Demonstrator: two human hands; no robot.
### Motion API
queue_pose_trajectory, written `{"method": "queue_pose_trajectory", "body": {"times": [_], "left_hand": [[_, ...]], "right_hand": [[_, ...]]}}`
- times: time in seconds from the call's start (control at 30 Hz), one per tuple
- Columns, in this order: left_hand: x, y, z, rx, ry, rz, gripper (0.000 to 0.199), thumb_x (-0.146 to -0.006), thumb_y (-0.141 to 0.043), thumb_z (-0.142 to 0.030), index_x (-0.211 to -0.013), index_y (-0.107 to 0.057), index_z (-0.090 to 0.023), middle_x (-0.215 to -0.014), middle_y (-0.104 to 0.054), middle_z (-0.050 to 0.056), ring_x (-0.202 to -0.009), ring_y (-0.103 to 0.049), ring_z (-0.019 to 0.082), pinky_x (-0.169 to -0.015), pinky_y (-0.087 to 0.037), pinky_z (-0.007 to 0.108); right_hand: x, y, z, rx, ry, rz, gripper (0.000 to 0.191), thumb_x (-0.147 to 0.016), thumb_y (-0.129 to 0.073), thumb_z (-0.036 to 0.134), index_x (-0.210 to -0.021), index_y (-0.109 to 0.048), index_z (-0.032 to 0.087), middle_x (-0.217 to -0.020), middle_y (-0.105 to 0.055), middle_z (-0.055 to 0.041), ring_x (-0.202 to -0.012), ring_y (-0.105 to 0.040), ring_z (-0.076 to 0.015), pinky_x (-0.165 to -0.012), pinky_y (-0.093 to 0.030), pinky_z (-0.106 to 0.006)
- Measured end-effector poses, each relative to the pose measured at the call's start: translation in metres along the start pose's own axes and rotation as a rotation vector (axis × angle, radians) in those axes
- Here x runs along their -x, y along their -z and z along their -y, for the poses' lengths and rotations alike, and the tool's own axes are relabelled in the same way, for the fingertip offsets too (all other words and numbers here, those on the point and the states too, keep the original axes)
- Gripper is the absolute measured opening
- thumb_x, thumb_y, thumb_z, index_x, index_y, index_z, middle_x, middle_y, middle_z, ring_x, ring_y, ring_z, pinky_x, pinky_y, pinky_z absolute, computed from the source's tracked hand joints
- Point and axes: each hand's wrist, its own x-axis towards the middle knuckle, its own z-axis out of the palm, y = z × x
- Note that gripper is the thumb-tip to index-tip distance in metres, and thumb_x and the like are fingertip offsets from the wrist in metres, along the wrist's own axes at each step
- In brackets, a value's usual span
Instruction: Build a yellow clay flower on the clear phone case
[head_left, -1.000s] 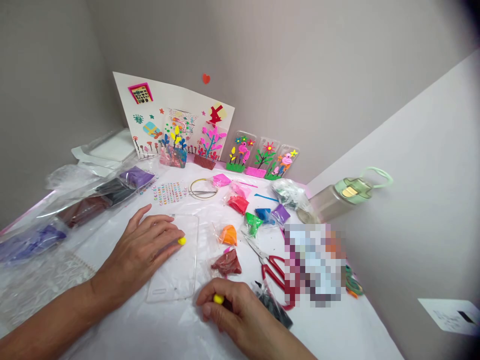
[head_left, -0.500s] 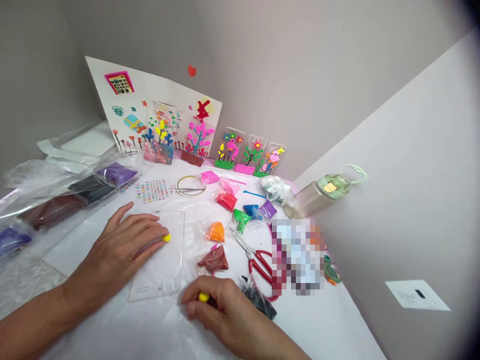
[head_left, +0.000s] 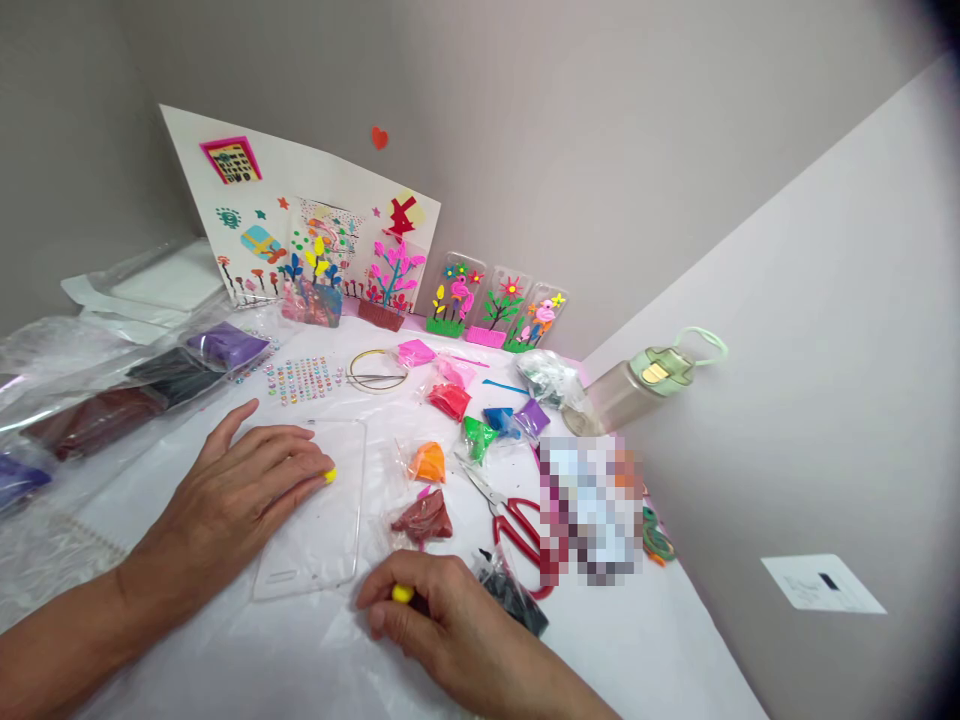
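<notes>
My left hand (head_left: 232, 490) rests palm down over the left part of a clear phone case (head_left: 341, 545) lying on the table. Its thumb and index finger pinch a small piece of yellow clay (head_left: 330, 476) above the case; the other fingers are spread. To the right of the case's lower corner, my right hand (head_left: 439, 605) is curled closed around a lump of yellow clay (head_left: 403, 594). Only part of that lump shows between thumb and index finger. A bag of black clay (head_left: 517, 600) lies just beyond the right hand.
Bags of brown (head_left: 424, 517), orange (head_left: 429, 462) and green clay (head_left: 478, 435) lie beyond the case. Red-handled scissors (head_left: 517, 530) lie to the right, beside a blurred-out item. A bottle (head_left: 626, 390) stands farther back. Decorated cases (head_left: 454, 300) lean on the wall.
The whole view has shifted slightly. A little less of the yellow piece shows at my left fingertips. My right hand keeps its grip and place.
</notes>
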Motion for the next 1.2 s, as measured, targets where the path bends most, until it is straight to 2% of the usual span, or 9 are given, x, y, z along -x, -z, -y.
{"method": "queue_pose_trajectory", "body": {"times": [0.1, 0.27, 0.37, 0.43, 0.5, 0.67, 0.77, 0.97, 1.2], "left_hand": [[-0.001, 0.002, -0.002, -0.001, 0.011, -0.004, 0.025, -0.104, -0.046, -0.031, -0.106, -0.070, -0.030, -0.098, -0.077, -0.001, -0.104, -0.069, 0.025, -0.122, -0.026, 0.054], [-0.001, 0.003, -0.003, -0.002, -0.028, -0.007, 0.022, -0.105, -0.045, -0.030, -0.107, -0.068, -0.028, -0.098, -0.077, 0.000, -0.101, -0.070, 0.023, -0.123, -0.025, 0.050], [-0.001, 0.003, -0.004, 0.008, -0.048, 0.000, 0.023, -0.106, -0.044, -0.027, -0.108, -0.066, -0.025, -0.099, -0.077, 0.001, -0.100, -0.070, 0.021, -0.122, -0.026, 0.046], [0.000, 0.002, -0.004, 0.022, -0.047, 0.004, 0.024, -0.106, -0.042, -0.026, -0.109, -0.066, -0.024, -0.099, -0.077, 0.002, -0.099, -0.070, 0.021, -0.121, -0.026, 0.044], [0.000, 0.002, -0.005, 0.039, -0.031, 0.007, 0.024, -0.106, -0.042, -0.027, -0.111, -0.065, -0.024, -0.100, -0.076, 0.003, -0.100, -0.070, 0.021, -0.120, -0.028, 0.042], [0.003, 0.000, -0.004, 0.064, 0.031, 0.006, 0.021, -0.103, -0.050, -0.029, -0.113, -0.067, -0.023, -0.106, -0.074, 0.004, -0.104, -0.069, 0.021, -0.121, -0.030, 0.041], [0.004, 0.002, -0.003, 0.058, 0.012, -0.009, 0.021, -0.102, -0.051, -0.027, -0.109, -0.070, -0.026, -0.107, -0.075, 0.003, -0.106, -0.068, 0.021, -0.122, -0.029, 0.042], [0.007, 0.008, -0.002, -0.026, -0.042, -0.002, 0.027, -0.103, -0.045, -0.025, -0.109, -0.071, -0.029, -0.103, -0.080, -0.001, -0.116, -0.066, 0.024, -0.126, -0.020, 0.053], [0.009, 0.010, -0.001, -0.061, -0.031, 0.028, 0.028, -0.103, -0.043, -0.024, -0.117, -0.067, -0.030, -0.112, -0.081, -0.002, -0.124, -0.064, 0.028, -0.125, -0.018, 0.062]], "right_hand": [[0.002, -0.001, 0.002, 0.076, 0.057, -0.021, 0.015, -0.099, -0.057, 0.024, -0.102, -0.072, 0.023, -0.094, -0.073, 0.0010, -0.087, -0.066, -0.0119, -0.079, -0.049, -0.018], [0.005, -0.008, -0.004, 0.427, 0.391, -0.078, 0.021, -0.106, -0.046, 0.022, -0.118, -0.064, 0.020, -0.108, -0.071, -0.0047, -0.096, -0.067, -0.0144, -0.089, -0.053, -0.022], [0.006, -0.011, -0.010, 0.633, 0.515, -0.107, 0.031, -0.106, -0.046, 0.015, -0.137, -0.051, 0.020, -0.129, -0.068, -0.0073, -0.112, -0.064, -0.0164, -0.101, -0.051, -0.026], [0.006, -0.011, -0.012, 0.725, 0.533, -0.142, 0.040, -0.105, -0.048, 0.013, -0.144, -0.044, 0.020, -0.143, -0.061, -0.0072, -0.121, -0.061, -0.0170, -0.109, -0.048, -0.028], [0.005, -0.011, -0.012, 0.803, 0.543, -0.176, 0.043, -0.104, -0.049, 0.011, -0.146, -0.043, 0.018, -0.148, -0.058, -0.0072, -0.123, -0.060, -0.0191, -0.112, -0.047, -0.031], [-0.001, -0.011, -0.008, 0.887, 0.573, -0.157, 0.033, -0.102, -0.051, 0.010, -0.135, -0.052, 0.013, -0.144, -0.063, -0.0076, -0.105, -0.062, -0.0209, -0.102, -0.054, -0.031], [-0.002, -0.011, -0.008, 0.899, 0.584, -0.152, 0.031, -0.103, -0.050, 0.012, -0.134, -0.053, 0.012, -0.144, -0.062, -0.0077, -0.104, -0.061, -0.0204, -0.102, -0.054, -0.031], [-0.001, -0.014, -0.012, 0.922, 0.583, -0.147, 0.030, -0.104, -0.046, 0.011, -0.134, -0.053, 0.012, -0.144, -0.062, -0.0098, -0.111, -0.060, -0.0194, -0.107, -0.051, -0.031], [-0.002, -0.011, -0.009, 0.900, 0.581, -0.132, 0.028, -0.104, -0.046, 0.011, -0.131, -0.055, 0.012, -0.144, -0.062, -0.0085, -0.106, -0.061, -0.0197, -0.105, -0.052, -0.031]]}}
